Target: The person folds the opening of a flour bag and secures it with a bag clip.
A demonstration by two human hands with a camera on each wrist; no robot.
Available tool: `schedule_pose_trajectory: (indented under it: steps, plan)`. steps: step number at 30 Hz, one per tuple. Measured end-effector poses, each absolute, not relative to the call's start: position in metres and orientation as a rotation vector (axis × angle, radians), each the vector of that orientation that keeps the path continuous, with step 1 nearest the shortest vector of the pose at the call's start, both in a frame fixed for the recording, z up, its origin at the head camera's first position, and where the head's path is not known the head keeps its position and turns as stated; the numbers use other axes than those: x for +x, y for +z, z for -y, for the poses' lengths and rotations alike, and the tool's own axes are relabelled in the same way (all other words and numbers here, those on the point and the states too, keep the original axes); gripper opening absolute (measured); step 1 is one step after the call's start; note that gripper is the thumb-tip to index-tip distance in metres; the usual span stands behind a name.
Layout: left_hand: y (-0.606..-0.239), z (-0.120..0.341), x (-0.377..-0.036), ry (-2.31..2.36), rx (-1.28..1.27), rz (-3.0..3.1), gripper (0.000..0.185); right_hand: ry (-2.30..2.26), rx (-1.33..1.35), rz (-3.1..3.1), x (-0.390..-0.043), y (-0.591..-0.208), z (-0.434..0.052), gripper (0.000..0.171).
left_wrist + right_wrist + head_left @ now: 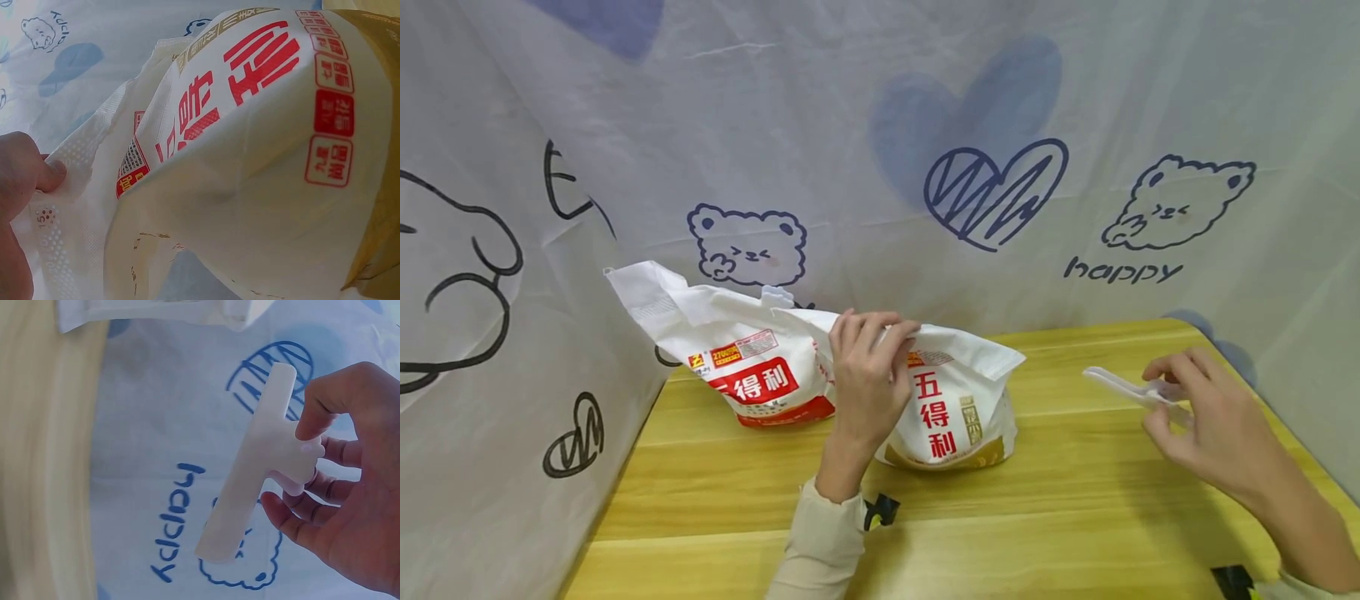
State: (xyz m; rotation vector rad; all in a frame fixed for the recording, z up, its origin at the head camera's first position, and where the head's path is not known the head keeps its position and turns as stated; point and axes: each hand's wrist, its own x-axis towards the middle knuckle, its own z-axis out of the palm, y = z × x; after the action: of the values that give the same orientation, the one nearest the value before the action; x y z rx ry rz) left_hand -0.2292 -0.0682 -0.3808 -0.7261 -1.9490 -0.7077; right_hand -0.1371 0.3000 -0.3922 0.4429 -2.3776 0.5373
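Note:
Two white flour bags with red print stand on the wooden table (1075, 517). My left hand (868, 367) pinches the folded top edge of the nearer bag (951, 408); in the left wrist view the thumb (47, 175) presses the woven top of this bag (262, 169). The second bag (730, 350) lies behind it to the left, its top flopped open leftward. My right hand (1202, 412) holds a white plastic bag clip (1123, 387) above the table's right side. The right wrist view shows the clip (256, 465) pinched by its handles between thumb and fingers.
A grey cloth backdrop (880, 150) with bear and heart drawings closes in the table at the back and left. Bare wood lies between the bags and my right hand, and along the near edge.

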Motion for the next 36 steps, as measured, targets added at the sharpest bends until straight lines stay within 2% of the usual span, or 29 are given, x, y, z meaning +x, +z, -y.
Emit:
schedule_pose_trajectory:
  steps: [14,28,36]
  plan:
    - [-0.381,0.070,-0.228,-0.702,-0.719,1.966,0.013,0.625,0.441,2.276,-0.156,-0.370,-0.283,0.031]
    - [-0.380,0.068,-0.229,-0.707,-0.728,1.952,0.013,0.666,0.414,2.273,-0.163,-0.370,-0.269,0.026]
    - [-0.380,0.069,-0.229,-0.715,-0.722,1.944,0.012,0.683,0.416,2.298,-0.167,-0.366,-0.262,0.030]
